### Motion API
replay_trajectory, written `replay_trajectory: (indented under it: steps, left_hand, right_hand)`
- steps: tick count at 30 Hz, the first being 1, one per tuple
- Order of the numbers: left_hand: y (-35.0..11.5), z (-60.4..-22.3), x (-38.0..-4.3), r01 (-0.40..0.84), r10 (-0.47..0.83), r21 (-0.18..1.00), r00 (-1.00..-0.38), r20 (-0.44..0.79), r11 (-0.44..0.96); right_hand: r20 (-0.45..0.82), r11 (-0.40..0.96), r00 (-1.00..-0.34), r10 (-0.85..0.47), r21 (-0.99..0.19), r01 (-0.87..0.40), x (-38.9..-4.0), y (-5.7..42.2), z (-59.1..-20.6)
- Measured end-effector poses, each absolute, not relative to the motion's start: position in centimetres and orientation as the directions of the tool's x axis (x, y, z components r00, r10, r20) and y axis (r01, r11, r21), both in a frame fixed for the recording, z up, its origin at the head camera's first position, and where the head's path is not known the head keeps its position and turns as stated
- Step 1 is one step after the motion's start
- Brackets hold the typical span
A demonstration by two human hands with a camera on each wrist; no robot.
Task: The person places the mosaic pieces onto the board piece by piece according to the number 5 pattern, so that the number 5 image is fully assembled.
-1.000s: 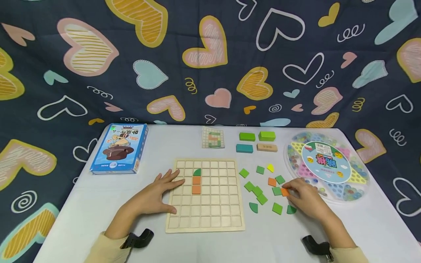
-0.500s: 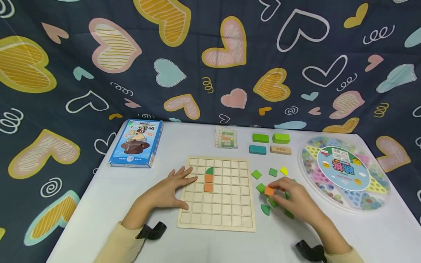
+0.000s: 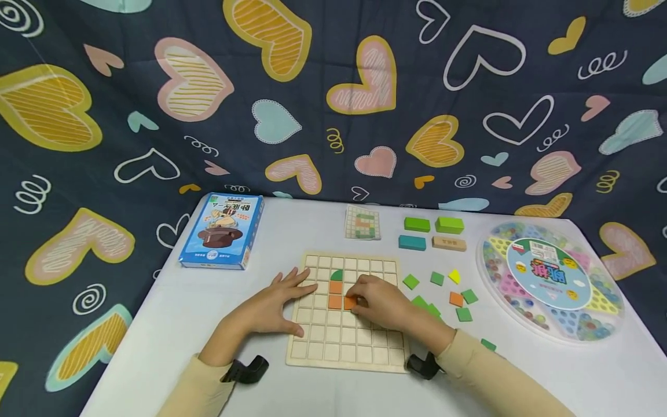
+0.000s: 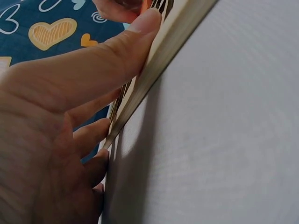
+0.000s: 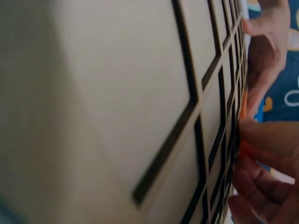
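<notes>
- Since the earlier frames, the right hand (image 3: 376, 301) has left the loose tiles and crossed onto the wooden grid board (image 3: 348, 341), carrying an orange square tile (image 3: 350, 303).
- Its curled fingertips pinch that tile on a board cell, just right of the lower of two orange tiles (image 3: 336, 294) stacked under a green quarter-round tile (image 3: 336, 275).
- Left hand (image 3: 274, 307) lies flat, fingers spread, on the board's left edge, holding nothing.
- Loose green, orange and yellow tiles (image 3: 461, 301) lie right of the board.
- Farther out: a blue box (image 3: 223, 231), a pattern card (image 3: 362, 222), wooden blocks (image 3: 432, 233) and a round marble game tray (image 3: 552, 281).
</notes>
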State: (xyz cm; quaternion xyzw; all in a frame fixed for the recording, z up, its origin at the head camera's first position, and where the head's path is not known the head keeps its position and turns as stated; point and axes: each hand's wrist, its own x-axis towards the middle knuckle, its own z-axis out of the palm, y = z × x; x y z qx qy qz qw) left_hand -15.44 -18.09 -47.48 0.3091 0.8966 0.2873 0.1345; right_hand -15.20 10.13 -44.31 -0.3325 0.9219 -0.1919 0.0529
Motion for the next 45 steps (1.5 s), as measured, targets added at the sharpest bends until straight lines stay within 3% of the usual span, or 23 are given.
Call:
replay_trajectory:
  steps: [5,11,19,27,39,45]
  left_hand:
    - [-18.4,-47.1,-15.4,0.481,0.627,0.589,-0.776,-0.059,0.65]
    - [-19.1,-47.1,-15.0,0.455,0.608,0.595,-0.791,-0.072,0.663]
    - [-19.6,-47.1,-14.6,0.445,0.599,0.605,-0.798,-0.066,0.66]
    - [-19.0,-47.2,-14.9,0.46,0.615,0.605,-0.786,-0.062,0.65]
    - [-18.2,-47.5,-15.2,0.445,0.614,0.613,-0.785,-0.083,0.653]
    - [-18.0,-47.4,-15.3,0.45,0.619,0.609,-0.781,-0.087,0.653]
  right_hand:
    - [0.049,0.71,-0.77,-0.637,-0.352,-0.61,-15.3,9.5,-44.4]
    - [0.059,0.686,-0.776,-0.628,-0.43,-0.587,-15.1,10.4,-44.4]
    - [0.118,0.739,-0.894,-0.433,-0.522,-0.427,-13.7,17.9,-43.7]
    - [0.062,0.892,-0.974,-0.219,-0.393,-0.225,-13.5,25.5,-44.0]
    - [-0.023,0.923,-0.973,-0.23,-0.321,-0.211,-13.6,26.6,-44.1]
    - [0.001,0.916,-0.971,-0.239,-0.332,-0.226,-13.3,26.7,-44.1]
